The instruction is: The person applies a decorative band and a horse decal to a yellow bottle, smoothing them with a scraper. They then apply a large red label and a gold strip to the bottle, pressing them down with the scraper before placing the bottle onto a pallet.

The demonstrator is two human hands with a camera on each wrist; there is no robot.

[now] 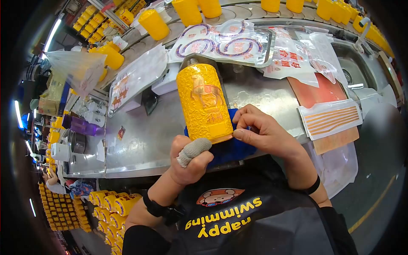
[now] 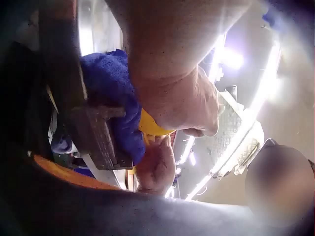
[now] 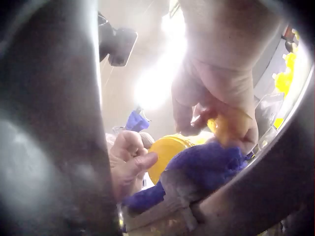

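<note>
Yellow jar (image 1: 203, 100) points to far edge of counter (image 1: 142, 142); my left hand (image 1: 186, 165) pinches near end, grip unclear in right hand (image 1: 265, 135).

Yellow embossed cylinder (image 1: 204, 106), coppery horse on its side, tilted, over blue cloth (image 1: 244, 148)

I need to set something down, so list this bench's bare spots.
Bare: the grey steel bench between the embossed yellow cylinder and the small red scrap; also between the cylinder and the flat red sheet, beyond the right hand. Crowded: the far side, covered by purple-ringed white sheets.
</note>
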